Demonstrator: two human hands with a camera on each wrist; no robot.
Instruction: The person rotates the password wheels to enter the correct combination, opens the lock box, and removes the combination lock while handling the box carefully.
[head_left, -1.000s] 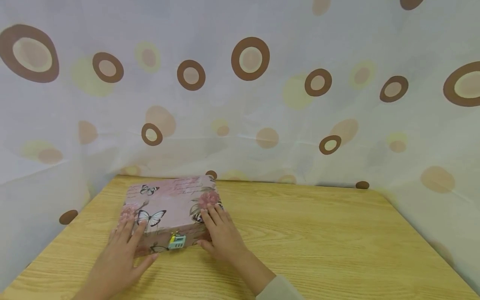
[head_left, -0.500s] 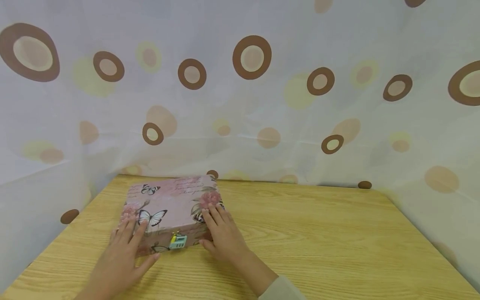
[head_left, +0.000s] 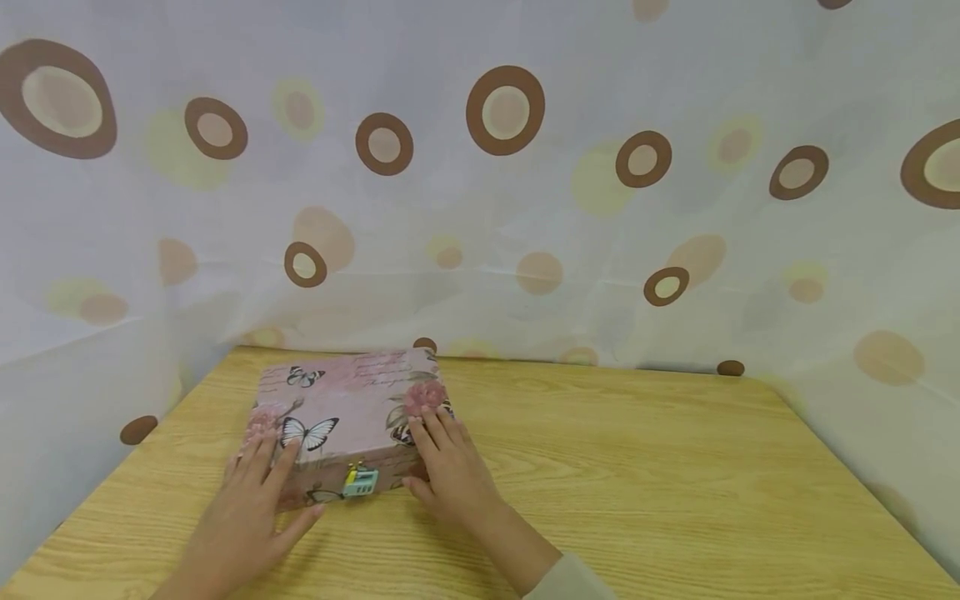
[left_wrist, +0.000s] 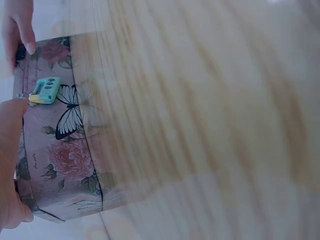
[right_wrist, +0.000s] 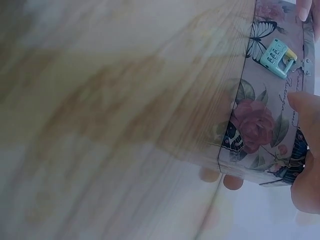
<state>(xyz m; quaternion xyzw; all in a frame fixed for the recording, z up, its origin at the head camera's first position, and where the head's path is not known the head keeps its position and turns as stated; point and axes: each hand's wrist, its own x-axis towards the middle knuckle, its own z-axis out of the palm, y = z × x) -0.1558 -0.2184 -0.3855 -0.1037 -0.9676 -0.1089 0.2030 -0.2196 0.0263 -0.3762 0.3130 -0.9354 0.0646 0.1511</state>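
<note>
A pink box with roses, butterflies and script lies at the left of the table, its lid down. On its front clasp hangs a small mint-green combination padlock with a yellow part, close up in both wrist views. My left hand rests on the front left corner, fingers extended over the lid and thumb spread toward the front. At the front right corner, my right hand lays its straight fingers on the lid, thumb by the front face. Anything inside the box is hidden.
The wood-grain table stretches away to the right of the box. Behind and along both sides hangs a white sheet printed with brown and beige circles, close to the box's back edge.
The box and both hands on it have shifted very slightly to the right. The head view has also drifted a little. Both hands keep the same pose.
</note>
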